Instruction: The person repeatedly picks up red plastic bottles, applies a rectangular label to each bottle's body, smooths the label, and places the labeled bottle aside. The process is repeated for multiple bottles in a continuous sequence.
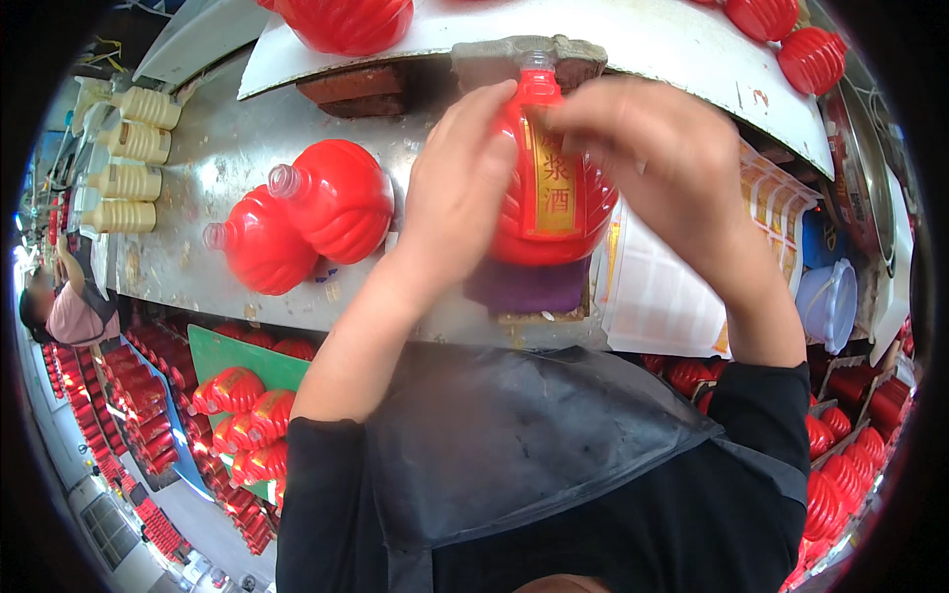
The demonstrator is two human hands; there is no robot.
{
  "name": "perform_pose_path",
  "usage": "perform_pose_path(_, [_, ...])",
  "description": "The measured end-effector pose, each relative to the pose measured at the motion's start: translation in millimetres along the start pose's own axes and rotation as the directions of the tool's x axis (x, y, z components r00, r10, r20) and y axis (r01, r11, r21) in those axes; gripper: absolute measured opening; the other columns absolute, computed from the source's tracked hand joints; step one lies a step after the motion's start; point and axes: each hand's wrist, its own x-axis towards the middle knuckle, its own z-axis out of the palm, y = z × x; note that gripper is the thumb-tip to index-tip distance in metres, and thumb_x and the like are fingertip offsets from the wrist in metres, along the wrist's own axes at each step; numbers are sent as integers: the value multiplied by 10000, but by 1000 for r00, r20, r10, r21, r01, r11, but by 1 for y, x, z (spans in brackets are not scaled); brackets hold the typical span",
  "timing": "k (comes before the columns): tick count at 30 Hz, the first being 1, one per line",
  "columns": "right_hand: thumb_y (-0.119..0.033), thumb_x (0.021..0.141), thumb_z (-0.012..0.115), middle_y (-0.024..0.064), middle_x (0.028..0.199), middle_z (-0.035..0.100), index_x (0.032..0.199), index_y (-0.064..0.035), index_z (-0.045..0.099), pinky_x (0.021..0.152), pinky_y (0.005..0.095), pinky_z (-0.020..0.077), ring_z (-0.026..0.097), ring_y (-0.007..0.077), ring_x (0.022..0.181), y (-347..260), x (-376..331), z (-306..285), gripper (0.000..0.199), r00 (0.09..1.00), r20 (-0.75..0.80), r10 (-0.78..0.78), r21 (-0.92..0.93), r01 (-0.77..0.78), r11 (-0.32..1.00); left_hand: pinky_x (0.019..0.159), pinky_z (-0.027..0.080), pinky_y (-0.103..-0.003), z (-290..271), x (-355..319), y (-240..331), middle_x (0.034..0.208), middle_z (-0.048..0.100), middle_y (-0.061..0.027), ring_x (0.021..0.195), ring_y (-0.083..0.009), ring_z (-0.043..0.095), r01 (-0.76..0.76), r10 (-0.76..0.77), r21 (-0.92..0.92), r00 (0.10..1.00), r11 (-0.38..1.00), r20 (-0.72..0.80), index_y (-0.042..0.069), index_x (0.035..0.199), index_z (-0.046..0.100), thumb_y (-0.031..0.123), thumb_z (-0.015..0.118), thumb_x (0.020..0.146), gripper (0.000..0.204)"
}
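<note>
A red bulbous bottle [509, 222] with a clear neck lies before me, its neck pointing away against a grey block [474, 61]. A purple cloth-like pad [539, 287] shows under its near end. Down the bottle's front runs a red and gold label [554, 188]. My left hand [460, 173] grips the bottle's left side, thumb near the label. Over its upper right is my right hand [657, 148], smeared by motion, with fingertips at the label's top end; whether they pinch it is hard to see.
Two red bottles [341, 203] lie left on the metal table [188, 257]. Label sheets [667, 287] spread at right, near a pale bucket [828, 304]. Cream bottles [129, 183] line the far left. A white board [633, 40] bears red bottles. Another person [79, 306] is at far left.
</note>
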Motion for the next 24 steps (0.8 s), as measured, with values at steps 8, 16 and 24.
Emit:
perform_pose_path(8, [-1, 801, 786, 126, 1023, 783, 1003, -37, 749, 797, 366, 625, 777, 277, 930, -43, -51, -2, 209, 982, 138, -128, 237, 93, 967, 1139, 421, -311, 2, 1, -4, 1412, 588, -99, 1295, -155, 542, 107, -102, -134, 994, 985, 46, -11, 1468, 527, 271, 484, 1139, 436])
perform_pose_path(16, [-69, 746, 774, 56, 974, 769, 979, -85, 774, 774, 338, 596, 753, 226, 902, -50, -69, 0, 234, 972, -66, -226, 41, 229, 973, 1141, 433, -315, 6, 2, 6, 1407, 588, -82, 1293, -150, 545, 210, -212, -195, 977, 958, 10, 13, 1478, 513, 190, 524, 1116, 404])
perform_pose_path(24, [-68, 890, 719, 149, 952, 740, 1148, -57, 705, 735, 436, 568, 719, 356, 838, -18, -32, 9, 258, 982, -8, 186, 124, -184, 975, 1143, 450, -343, 2, 7, 12, 1403, 611, -114, 1299, -183, 577, 293, -283, -504, 954, 813, 97, -21, 1446, 528, 383, 325, 1180, 524])
